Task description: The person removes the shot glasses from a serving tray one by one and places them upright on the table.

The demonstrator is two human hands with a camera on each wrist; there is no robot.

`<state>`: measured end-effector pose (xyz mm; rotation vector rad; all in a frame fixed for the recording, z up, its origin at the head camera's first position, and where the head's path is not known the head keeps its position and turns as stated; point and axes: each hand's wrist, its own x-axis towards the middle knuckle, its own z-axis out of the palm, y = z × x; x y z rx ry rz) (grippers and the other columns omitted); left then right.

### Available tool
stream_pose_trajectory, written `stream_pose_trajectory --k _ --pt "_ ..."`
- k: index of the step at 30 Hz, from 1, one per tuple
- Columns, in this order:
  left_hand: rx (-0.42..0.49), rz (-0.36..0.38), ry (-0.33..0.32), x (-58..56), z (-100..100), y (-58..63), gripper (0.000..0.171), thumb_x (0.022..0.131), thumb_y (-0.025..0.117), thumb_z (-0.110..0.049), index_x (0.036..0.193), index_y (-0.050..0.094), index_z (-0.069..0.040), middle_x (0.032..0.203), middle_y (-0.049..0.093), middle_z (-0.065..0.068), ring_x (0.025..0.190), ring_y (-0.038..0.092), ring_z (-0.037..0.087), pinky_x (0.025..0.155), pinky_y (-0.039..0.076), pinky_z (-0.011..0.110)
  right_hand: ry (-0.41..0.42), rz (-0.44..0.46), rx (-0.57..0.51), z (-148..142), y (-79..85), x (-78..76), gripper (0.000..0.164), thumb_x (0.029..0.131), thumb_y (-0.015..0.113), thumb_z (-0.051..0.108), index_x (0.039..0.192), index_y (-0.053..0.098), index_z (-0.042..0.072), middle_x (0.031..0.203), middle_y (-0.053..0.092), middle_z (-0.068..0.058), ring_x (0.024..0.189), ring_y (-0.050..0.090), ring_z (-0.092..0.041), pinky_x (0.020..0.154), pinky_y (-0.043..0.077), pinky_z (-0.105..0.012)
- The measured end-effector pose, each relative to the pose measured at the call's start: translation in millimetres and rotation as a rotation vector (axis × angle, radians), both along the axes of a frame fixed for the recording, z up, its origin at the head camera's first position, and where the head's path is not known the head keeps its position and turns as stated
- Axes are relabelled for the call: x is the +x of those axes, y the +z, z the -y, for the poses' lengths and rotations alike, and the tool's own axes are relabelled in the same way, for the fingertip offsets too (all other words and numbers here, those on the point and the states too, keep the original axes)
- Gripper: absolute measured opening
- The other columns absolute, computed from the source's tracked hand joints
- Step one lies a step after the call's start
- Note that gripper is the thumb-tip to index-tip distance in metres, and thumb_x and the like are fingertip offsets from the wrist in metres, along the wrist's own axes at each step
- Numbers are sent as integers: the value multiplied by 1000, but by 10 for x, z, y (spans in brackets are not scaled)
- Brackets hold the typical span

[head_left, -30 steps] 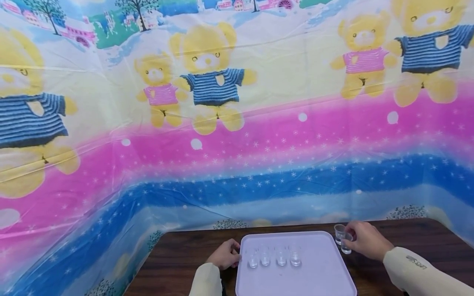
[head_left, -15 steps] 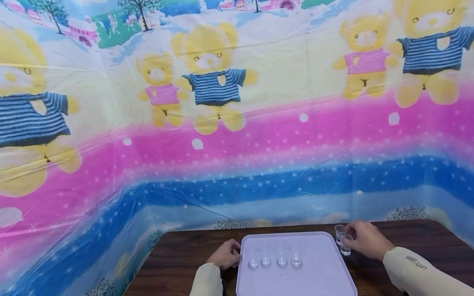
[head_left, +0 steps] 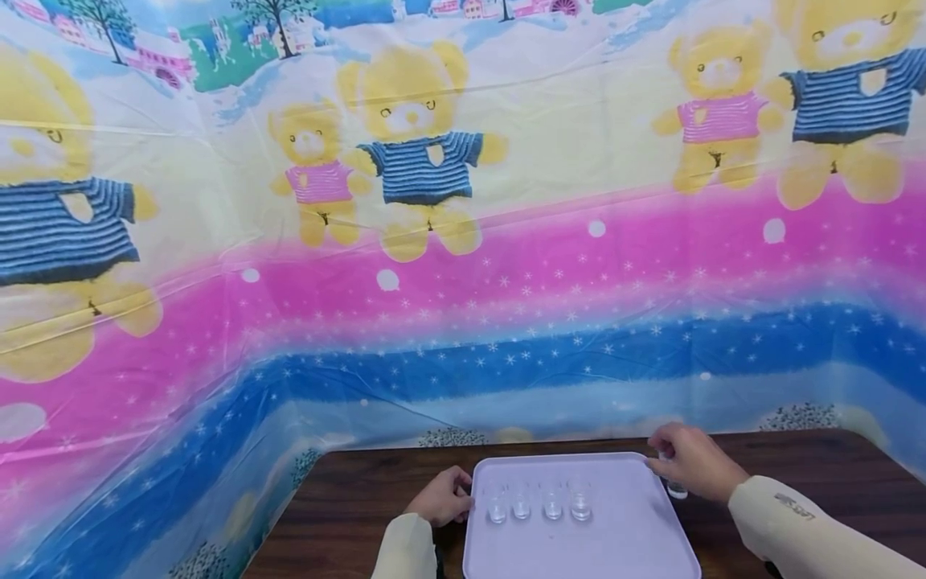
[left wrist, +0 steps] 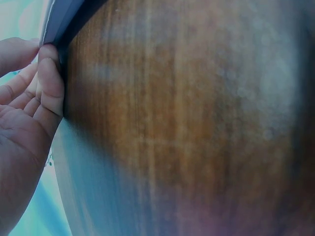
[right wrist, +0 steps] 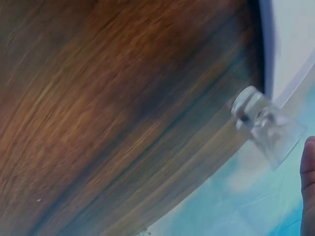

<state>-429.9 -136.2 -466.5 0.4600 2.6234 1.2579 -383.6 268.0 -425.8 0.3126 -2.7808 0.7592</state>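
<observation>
left hand (head_left: pixel 440 497) pinches tray (head_left: pixel 629 535) at edge; right hand (head_left: pixel 693 460) near small glass (right wrist: pixel 266 123), grip unclear.

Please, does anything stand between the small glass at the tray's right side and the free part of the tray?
Yes, the raised rim of the tray: it runs between the small glass on the table and the tray's bare right part. The four glasses stand farther left, seemingly out of the way.
</observation>
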Motion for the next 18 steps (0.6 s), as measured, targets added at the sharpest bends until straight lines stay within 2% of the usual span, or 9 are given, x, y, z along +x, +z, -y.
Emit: stream_pose_trajectory --k 4,10,13,18 --pt "2 -3 -1 1 -1 -7 21 86 61 3 104 51 1 69 57 8 57 56 18 56 50 33 28 27 -10 123 5 2 25 79 76 17 97 66 4 87 60 -3 78 57 -17 65 50 -34" --pt "-4 4 1 -4 -3 -4 21 86 61 2 104 51 1 70 58 8 58 56 18 56 49 33 57 56 28 266 -15 -17 29 77 78 20 101 67 9 92 62 0 83 58 -16 71 50 -35" --pt "-15 8 11 -10 -4 4 21 86 62 1 105 51 0 70 58 8 58 56 18 55 48 32 103 42 36 334 -21 -17 31 77 78 20 102 67 8 93 62 0 84 58 -16 72 49 -37" --pt "-18 15 20 -7 2 -2 22 86 62 0 105 52 0 70 58 8 58 56 18 55 47 31 125 41 50 467 -32 12 32 75 79 20 102 66 8 92 62 1 83 58 -15 72 49 -36"
